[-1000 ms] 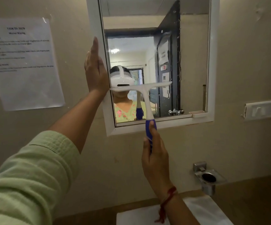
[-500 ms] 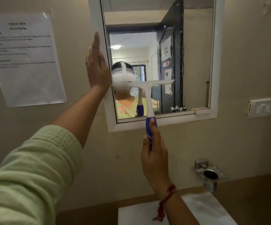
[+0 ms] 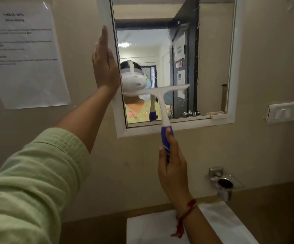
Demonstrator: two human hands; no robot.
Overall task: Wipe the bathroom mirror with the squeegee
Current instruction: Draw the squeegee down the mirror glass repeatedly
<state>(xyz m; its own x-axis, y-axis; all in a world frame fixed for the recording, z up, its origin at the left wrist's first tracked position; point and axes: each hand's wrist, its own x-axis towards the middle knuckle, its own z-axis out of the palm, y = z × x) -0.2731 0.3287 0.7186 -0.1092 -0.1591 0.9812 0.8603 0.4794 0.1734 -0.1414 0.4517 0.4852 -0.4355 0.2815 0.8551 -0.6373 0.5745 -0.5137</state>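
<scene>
A white-framed bathroom mirror (image 3: 211,55) hangs on the beige wall, with streaks and droplets on its upper glass. My right hand (image 3: 172,166) grips the blue handle of a white squeegee (image 3: 157,93). Its blade lies across the lower left part of the glass, slightly tilted up to the right. My left hand (image 3: 104,66) rests flat, fingers up, against the mirror's left frame. The mirror reflects a person wearing a white headset.
A printed paper sheet (image 3: 23,53) is taped to the wall on the left. A white switch plate (image 3: 288,111) sits right of the mirror. Below it a metal holder (image 3: 224,183) sticks out from the wall. A white basin edge (image 3: 151,228) lies underneath.
The squeegee blade stays at about the same height on the lower glass. The view has shifted slightly, and my left hand stays on the frame.
</scene>
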